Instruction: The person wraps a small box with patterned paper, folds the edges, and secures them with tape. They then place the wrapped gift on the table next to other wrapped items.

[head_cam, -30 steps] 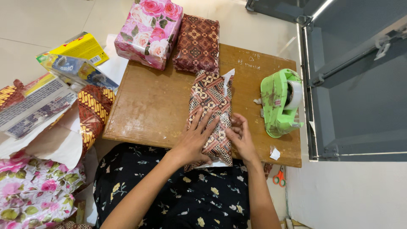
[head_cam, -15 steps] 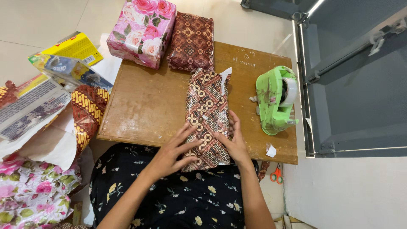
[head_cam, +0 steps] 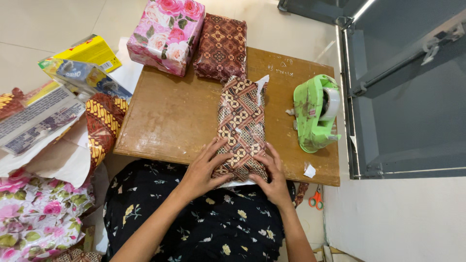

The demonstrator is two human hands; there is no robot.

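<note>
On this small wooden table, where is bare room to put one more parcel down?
The widest bare patch of the table lies left of the batik-wrapped parcel, below the floral-wrapped box. A narrow strip separates parcel and green tape dispenser. The near edge is crowded by both hands.

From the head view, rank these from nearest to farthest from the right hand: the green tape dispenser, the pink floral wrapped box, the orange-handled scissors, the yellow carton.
Measured from the right hand, at the near end of the brown patterned parcel:
1. Orange-handled scissors, just right, below the table edge.
2. Green tape dispenser, right, farther up the wooden table.
3. Pink floral wrapped box, far left corner.
4. Yellow carton, far left, on the floor.
</note>
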